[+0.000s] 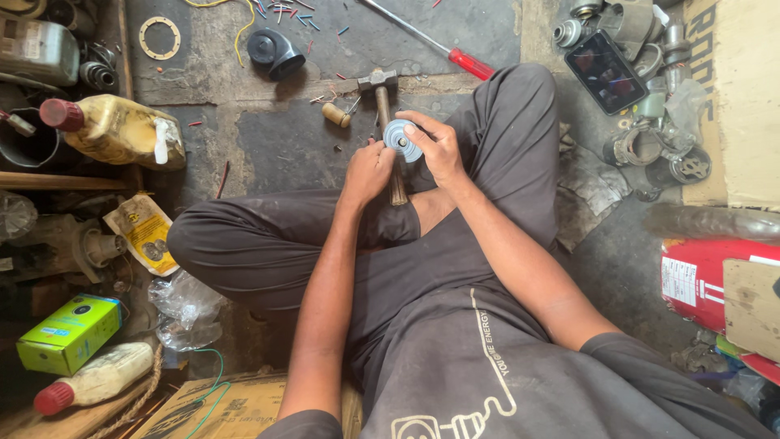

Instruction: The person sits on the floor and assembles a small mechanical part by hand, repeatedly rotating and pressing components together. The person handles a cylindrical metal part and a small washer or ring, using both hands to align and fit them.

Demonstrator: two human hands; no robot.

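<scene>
Right hand [439,146] grips the small grey disc [402,138], flat face up toward the camera; left hand [367,169] is curled just beside its lower-left edge, over the hammer [386,122] handle.

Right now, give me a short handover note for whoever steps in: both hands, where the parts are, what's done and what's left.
Right hand: holds a small round grey disc-shaped part by its rim, face up.
Left hand: at the disc's lower edge, fingers touching it.
Hammer: lies on the floor under the hands, its wooden handle running towards the crossed legs.
Red-handled screwdriver: on the floor beyond the right knee.
Done: disc is in hand.
Left: hammer and screwdriver lie untouched; I can't tell the disc's condition.
</scene>
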